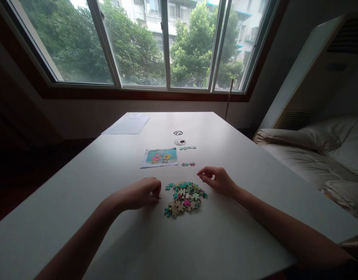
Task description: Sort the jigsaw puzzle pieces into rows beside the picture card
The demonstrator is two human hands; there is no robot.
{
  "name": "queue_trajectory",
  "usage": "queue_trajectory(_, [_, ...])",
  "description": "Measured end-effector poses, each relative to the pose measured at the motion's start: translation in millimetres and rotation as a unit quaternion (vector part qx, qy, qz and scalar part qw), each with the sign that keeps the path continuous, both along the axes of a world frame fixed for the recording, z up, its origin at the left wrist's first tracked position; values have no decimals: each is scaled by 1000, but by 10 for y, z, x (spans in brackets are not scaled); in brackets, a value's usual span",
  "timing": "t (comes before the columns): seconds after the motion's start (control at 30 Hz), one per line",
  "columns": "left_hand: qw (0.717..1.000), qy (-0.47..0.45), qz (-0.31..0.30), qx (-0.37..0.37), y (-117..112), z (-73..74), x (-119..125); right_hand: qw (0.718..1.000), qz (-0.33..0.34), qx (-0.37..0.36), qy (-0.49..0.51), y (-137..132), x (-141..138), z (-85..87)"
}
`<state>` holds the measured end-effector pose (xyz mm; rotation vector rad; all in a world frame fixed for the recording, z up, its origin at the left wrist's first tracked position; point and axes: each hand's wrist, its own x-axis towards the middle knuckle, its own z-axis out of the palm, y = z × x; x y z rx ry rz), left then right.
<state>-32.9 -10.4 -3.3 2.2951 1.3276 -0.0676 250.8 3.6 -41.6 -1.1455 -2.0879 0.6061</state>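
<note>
A heap of jigsaw puzzle pieces [183, 200], teal, beige and pink, lies on the white table between my hands. Just left of it, my left hand [142, 193] is closed in a pinch, with the dark edge of a small puzzle piece [159, 198] showing at the fingertips. On the heap's upper right, my right hand [220, 181] has thumb and forefinger drawn together; anything between them is too small to make out. Beyond the heap are a short row of pink and teal pieces [188, 164] and a row of pale teal pieces [187, 147]. A cartoon picture sheet [162, 157] lies to their left.
Two round flat items [179, 142] lie past the rows. White papers [128, 123] rest at the table's far left corner. A wide window [167, 50] stands behind the table [65, 202]. A light sofa [319, 151] is on the right, beside a tall white unit [301, 70].
</note>
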Motion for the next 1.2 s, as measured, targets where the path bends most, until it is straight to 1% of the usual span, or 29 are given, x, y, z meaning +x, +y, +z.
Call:
queue_trajectory(0.07, [1000,-8,2,6,19,-8,3,1000,4,11,0,-31,-15,10])
queue_trajectory(0.13, [999,-34,3,13,45,-13,33,1000,11,24,-2,-60,-30,12])
queue_trajectory(0.23, [989,-144,7,16,73,-36,148,998,29,60,-8,-110,-65,15])
queue_trajectory(0.3, [969,-244,24,-11,72,-72,263,995,42,92,-14,-151,-99,27])
queue_trajectory(0.37, [943,-327,41,-46,54,-120,386,991,50,119,-19,-194,-137,43])
queue_trajectory(0.5, [903,-409,93,-96,-1,-207,570,985,54,161,-18,-249,-190,61])
queue_trajectory(0.57, [888,-431,103,-124,-23,-234,615,983,54,175,-17,-256,-199,58])
queue_trajectory(0.63, [879,-444,106,-141,-36,-251,638,981,57,183,-20,-255,-199,53])
queue_trajectory(0.93, [855,-478,124,-160,-58,-260,677,977,64,199,-36,-253,-194,49])
queue_trajectory(1.1, [851,-484,120,-165,-62,-261,686,977,60,202,-36,-248,-200,22])
queue_trajectory(1.2, [860,-474,113,-148,-66,-246,682,976,61,208,-37,-238,-203,12])
